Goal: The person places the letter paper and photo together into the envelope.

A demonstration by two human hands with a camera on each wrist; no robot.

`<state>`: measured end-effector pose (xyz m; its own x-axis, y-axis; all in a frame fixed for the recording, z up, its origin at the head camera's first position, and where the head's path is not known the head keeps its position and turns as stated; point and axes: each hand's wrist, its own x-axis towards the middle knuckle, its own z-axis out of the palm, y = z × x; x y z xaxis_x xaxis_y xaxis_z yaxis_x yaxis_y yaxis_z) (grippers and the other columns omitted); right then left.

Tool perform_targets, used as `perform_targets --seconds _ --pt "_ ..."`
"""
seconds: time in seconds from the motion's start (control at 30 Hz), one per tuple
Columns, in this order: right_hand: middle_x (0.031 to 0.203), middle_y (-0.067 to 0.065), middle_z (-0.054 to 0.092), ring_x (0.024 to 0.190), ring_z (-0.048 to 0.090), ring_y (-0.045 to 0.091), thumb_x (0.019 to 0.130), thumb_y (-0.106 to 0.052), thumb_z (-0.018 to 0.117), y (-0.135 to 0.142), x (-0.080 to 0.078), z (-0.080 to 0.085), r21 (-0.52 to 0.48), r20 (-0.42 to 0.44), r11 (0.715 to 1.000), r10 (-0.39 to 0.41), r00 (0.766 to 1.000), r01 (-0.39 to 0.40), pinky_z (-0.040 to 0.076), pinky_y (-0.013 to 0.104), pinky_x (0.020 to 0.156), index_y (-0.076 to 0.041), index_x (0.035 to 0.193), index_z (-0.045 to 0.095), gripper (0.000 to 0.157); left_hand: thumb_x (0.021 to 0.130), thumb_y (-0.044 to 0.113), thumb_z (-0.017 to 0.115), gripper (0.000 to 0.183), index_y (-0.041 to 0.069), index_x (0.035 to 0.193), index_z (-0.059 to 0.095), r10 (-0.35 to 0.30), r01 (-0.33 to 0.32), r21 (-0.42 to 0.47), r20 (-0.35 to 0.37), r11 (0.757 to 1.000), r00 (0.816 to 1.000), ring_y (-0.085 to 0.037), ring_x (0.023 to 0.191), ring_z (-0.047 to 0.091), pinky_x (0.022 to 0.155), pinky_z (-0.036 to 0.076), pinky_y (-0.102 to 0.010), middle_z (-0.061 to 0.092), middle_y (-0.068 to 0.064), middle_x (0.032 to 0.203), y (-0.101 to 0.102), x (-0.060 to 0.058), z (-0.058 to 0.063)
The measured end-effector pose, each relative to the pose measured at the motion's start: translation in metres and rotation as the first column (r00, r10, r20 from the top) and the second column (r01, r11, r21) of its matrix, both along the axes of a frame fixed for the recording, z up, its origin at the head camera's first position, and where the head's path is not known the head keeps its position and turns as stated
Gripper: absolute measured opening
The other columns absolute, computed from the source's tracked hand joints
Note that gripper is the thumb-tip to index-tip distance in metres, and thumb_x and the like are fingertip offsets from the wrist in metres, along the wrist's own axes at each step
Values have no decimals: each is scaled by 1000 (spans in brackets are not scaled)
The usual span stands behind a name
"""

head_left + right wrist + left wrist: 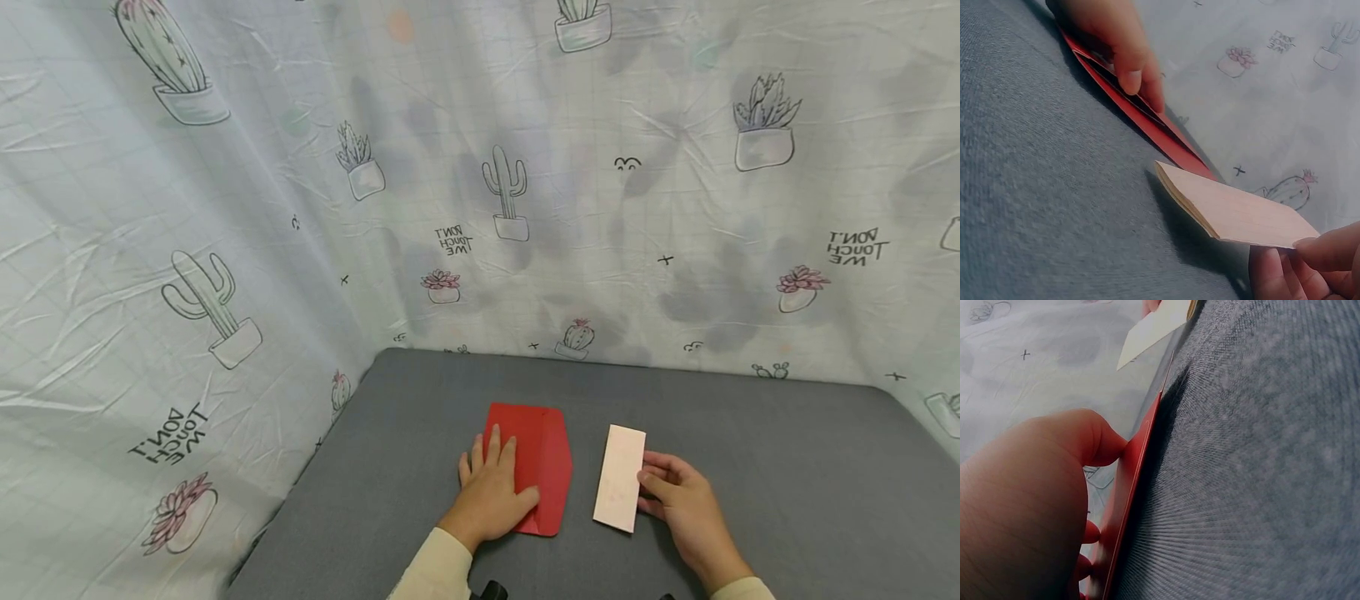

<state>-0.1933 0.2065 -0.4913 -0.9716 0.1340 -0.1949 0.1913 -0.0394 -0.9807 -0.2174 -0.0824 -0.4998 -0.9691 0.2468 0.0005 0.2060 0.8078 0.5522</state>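
A red envelope (528,425) lies on the grey table with its flap (556,467) folded out to the right. My left hand (491,492) rests on it, fingers spread and thumb near the flap's fold. In the right wrist view the envelope's mouth (1141,112) gapes a little by that hand's fingers. To the right of the envelope, and apart from it, my right hand (678,492) pinches a pale pink folded paper (620,479) by its right edge. Several layers show at the paper's end in the right wrist view, where it tilts above the table.
The grey cloth-covered table (787,467) reaches back to a white curtain (637,208) printed with cacti and lettering. More of the curtain hangs along the left side. A small black object (492,590) shows beside the left sleeve at the bottom edge.
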Motion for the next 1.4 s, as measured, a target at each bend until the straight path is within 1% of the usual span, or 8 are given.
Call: perform_targets --seconds 0.3,0.5,1.03,1.4 --pt "110 14 59 92 65 17 107 6 60 -10 0 1 -2 -15 1000 1 1000 -1 63 35 78 17 148 46 45 91 41 62 87 0 166 41 -1 1 12 -5 1000 1000 -53 160 10 119 6 -77 19 -23 177 0 0 1" --pt "110 15 58 92 65 18 107 6 59 -17 -1 -1 -6 -21 1000 0 1000 0 63 35 78 16 147 47 43 91 41 63 87 0 165 41 4 -4 12 -7 1000 1000 -53 159 10 119 6 -77 20 -23 177 1 0 2" --pt "114 19 60 92 66 22 107 7 59 -36 -3 -2 -14 -47 1000 16 999 -17 63 35 77 15 143 50 39 91 41 63 87 0 165 42 8 -8 -2 -18 1000 1000 -53 159 12 119 7 -76 21 -23 176 1 0 1" --pt "111 19 61 90 66 22 107 7 58 -46 -3 -2 -35 -58 999 9 998 -11 63 35 76 16 143 49 38 91 41 64 87 0 165 42 13 -13 -8 -16 1000 1000 -52 159 13 120 8 -76 21 -22 177 1 0 0"
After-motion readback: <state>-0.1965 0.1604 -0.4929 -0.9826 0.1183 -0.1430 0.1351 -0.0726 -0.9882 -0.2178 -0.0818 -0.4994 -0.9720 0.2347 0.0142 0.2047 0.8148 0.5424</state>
